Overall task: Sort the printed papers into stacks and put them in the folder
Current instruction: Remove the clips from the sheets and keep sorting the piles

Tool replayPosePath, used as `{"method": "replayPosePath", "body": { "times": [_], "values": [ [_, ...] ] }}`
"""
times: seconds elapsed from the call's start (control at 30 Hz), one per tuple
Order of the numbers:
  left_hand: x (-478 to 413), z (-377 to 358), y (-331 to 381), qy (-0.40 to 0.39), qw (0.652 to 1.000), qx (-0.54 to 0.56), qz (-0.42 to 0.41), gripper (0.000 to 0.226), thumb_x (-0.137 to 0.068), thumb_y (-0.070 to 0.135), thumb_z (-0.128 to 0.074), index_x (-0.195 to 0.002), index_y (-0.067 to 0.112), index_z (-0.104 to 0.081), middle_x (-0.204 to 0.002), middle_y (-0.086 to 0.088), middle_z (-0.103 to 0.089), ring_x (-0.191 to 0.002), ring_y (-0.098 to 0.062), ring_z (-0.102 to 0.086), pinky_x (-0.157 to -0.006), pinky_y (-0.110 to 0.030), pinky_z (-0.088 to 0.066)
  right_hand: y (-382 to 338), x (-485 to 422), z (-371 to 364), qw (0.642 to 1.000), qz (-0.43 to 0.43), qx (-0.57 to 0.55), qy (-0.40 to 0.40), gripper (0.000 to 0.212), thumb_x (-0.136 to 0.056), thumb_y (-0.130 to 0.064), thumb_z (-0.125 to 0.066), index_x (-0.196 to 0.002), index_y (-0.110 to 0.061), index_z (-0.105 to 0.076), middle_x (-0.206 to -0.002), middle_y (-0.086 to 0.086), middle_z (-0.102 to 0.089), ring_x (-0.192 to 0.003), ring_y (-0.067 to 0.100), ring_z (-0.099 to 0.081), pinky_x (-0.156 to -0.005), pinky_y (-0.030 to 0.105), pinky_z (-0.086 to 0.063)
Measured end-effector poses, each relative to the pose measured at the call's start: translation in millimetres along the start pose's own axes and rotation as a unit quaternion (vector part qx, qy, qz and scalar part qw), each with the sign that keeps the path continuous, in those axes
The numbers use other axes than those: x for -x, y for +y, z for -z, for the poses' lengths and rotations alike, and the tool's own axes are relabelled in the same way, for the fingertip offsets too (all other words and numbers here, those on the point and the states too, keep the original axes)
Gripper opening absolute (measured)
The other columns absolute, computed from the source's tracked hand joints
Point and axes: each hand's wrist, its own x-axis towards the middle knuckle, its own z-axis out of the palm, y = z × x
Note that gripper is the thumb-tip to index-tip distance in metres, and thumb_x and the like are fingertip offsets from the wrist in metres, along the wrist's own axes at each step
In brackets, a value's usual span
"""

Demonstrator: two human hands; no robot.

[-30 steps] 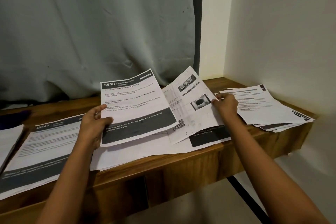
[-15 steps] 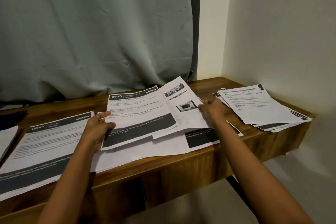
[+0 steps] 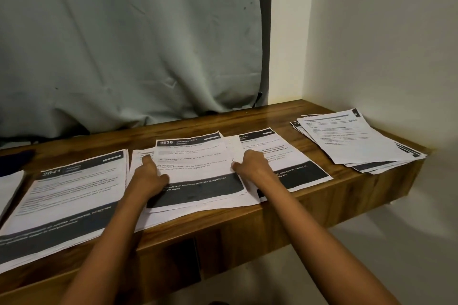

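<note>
Head view. Centre: a white printed sheet headed "3638" with a dark band along its near edge (image 3: 198, 168) lies flat on top of a loose stack of white papers (image 3: 188, 210) in the middle of the brown wooden surface (image 3: 223, 122). The left hand (image 3: 150, 177) rests palm-down on the sheet's left edge, index finger straight and pointing away from the person — released, pressing rather than grasping. The right hand (image 3: 252, 166) lies on the sheet's right edge with its fingers bent downward; whether they pinch the paper cannot be told. Just right of it, partly under the centre stack, lies another white sheet with a dark header and dark band (image 3: 290, 158). To the left, a stack topped by a sheet headed "2641" (image 3: 71, 195); at the far right corner — well apart — a fanned stack of white printed pages (image 3: 354, 141). Behind: a grey-green curtain (image 3: 124, 44) and a pale wall (image 3: 384, 32).
</note>
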Motion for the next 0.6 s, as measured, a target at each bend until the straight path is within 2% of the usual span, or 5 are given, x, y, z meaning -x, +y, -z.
{"method": "replayPosePath", "body": {
  "times": [0.13,0.3,0.37,0.47,0.6],
  "values": [
    [-1,-1,8,-0.005,1.0,-0.025,-0.013,0.071,-0.089,0.018,-0.065,-0.143,0.002,-0.022,-0.142,-0.022,-0.044,-0.126,-0.038,-0.046,-0.1,-0.041,-0.039,-3,0,1,1.0,0.005,-0.018,-0.012,0.038,-0.086,-0.035,-0.067,-0.108,-0.004,-0.059,-0.115,0.013,-0.061,-0.107,0.028,-0.057,-0.084,0.033,-0.047],
    [-3,-3,17,0.002,0.999,-0.028,-0.015,0.073,-0.086,0.018,-0.07,-0.142,0.004,-0.025,-0.142,-0.02,-0.044,-0.126,-0.036,-0.046,-0.099,-0.04,-0.04,-3,1,8,0.997,-0.007,-0.069,-0.022,0.033,-0.087,-0.015,-0.065,-0.116,-0.001,-0.057,-0.122,0.014,-0.059,-0.113,0.028,-0.056,-0.078,0.026,-0.043],
    [-3,-5,20,0.011,1.0,-0.013,-0.016,0.072,-0.084,0.013,-0.072,-0.14,0.003,-0.028,-0.139,-0.021,-0.047,-0.124,-0.037,-0.047,-0.097,-0.04,-0.041,-2,1,9,0.996,-0.011,-0.091,-0.016,0.032,-0.089,-0.01,-0.062,-0.119,-0.001,-0.055,-0.125,0.014,-0.057,-0.115,0.028,-0.054,-0.079,0.026,-0.043],
    [-2,-7,24,0.044,0.999,0.019,-0.019,0.07,-0.082,0.006,-0.072,-0.139,0.002,-0.031,-0.138,-0.021,-0.048,-0.125,-0.038,-0.047,-0.099,-0.041,-0.042,2,-1,10,0.993,-0.01,-0.116,0.007,0.03,-0.09,-0.015,-0.062,-0.117,-0.004,-0.055,-0.123,0.012,-0.058,-0.112,0.026,-0.055,-0.078,0.027,-0.042],
    [-2,-12,29,0.091,0.991,0.096,-0.028,0.07,-0.079,0.002,-0.074,-0.138,0.004,-0.036,-0.139,-0.018,-0.049,-0.125,-0.036,-0.049,-0.1,-0.043,-0.043,7,-6,17,0.988,-0.001,-0.146,0.044,0.026,-0.088,-0.017,-0.065,-0.112,-0.008,-0.059,-0.119,0.01,-0.061,-0.11,0.026,-0.057,-0.088,0.034,-0.048]
  ]
}}
